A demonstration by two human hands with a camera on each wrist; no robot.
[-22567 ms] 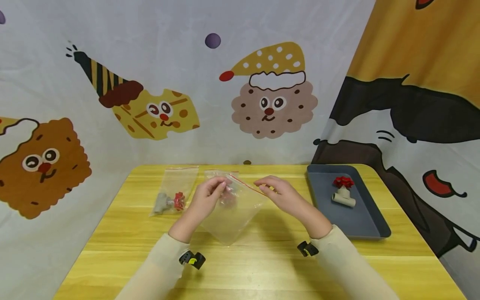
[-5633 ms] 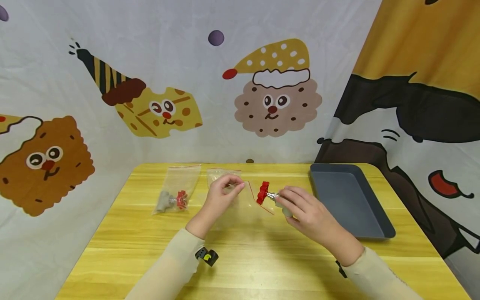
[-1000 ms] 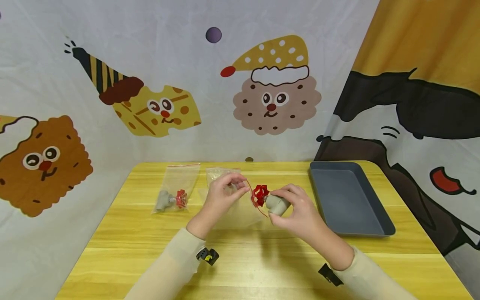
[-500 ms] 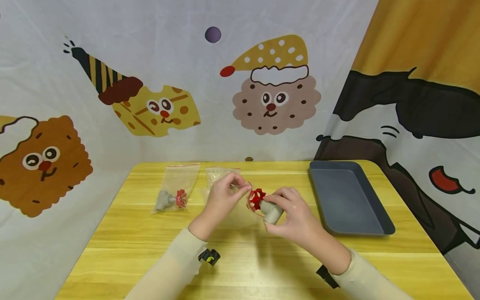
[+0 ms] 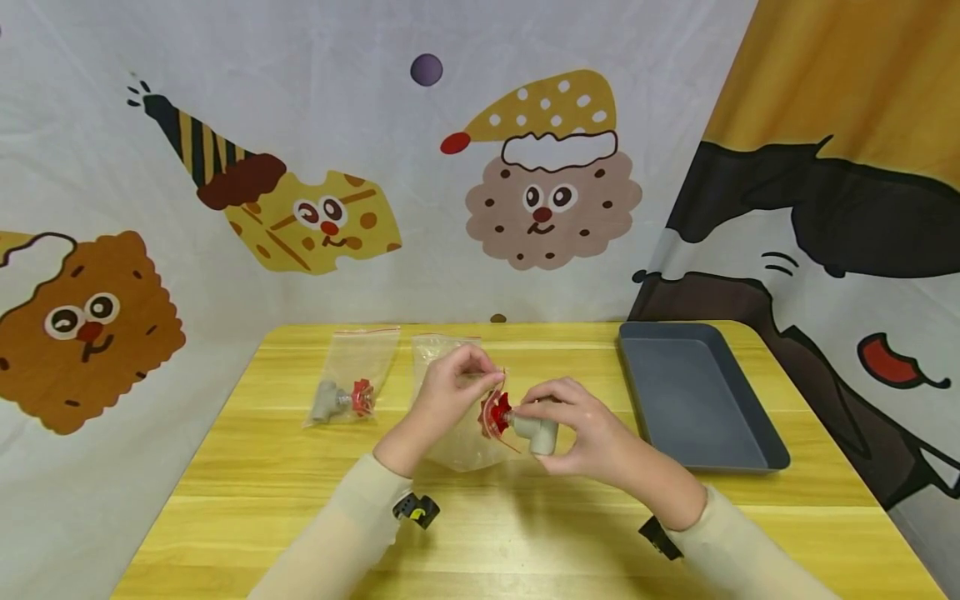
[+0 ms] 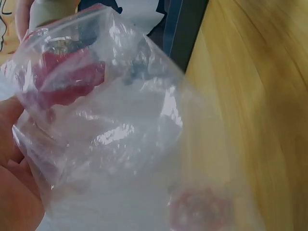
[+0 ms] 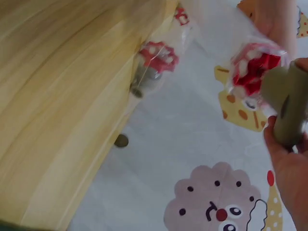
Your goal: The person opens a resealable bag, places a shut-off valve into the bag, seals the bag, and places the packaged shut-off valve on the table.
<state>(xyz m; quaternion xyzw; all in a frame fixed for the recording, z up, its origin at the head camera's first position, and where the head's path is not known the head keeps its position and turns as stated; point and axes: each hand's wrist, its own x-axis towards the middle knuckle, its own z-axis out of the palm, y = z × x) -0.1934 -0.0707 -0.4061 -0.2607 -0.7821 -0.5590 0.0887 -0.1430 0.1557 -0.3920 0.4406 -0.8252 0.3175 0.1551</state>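
My left hand (image 5: 453, 392) pinches the red-striped mouth of a clear zip-lock bag (image 5: 467, 454), which hangs down over the table. With thumb and fingers, my right hand (image 5: 592, 425) grips the beige tee-shaped body of a stop valve (image 5: 534, 430). Its red handwheel points left and is inside the bag's mouth, while the beige body is outside. Through the film in the left wrist view, the red handwheel (image 6: 72, 79) shows near my left fingers. The right wrist view has the valve body (image 7: 288, 103) between my right thumb and fingers, the wheel wrapped by plastic.
A bagged valve (image 5: 341, 400) lies at the left of the wooden table (image 5: 480, 550). Another zip-lock bag (image 5: 429, 346) lies behind my left hand, partly hidden; a bagged red handwheel (image 7: 159, 57) shows in the right wrist view. A grey tray (image 5: 705, 400) stands at the right.
Earlier the valve lay in the grey tray, then my right hand held it beside the bag. Over the last second it has moved left, its handwheel passing into the bag's mouth.
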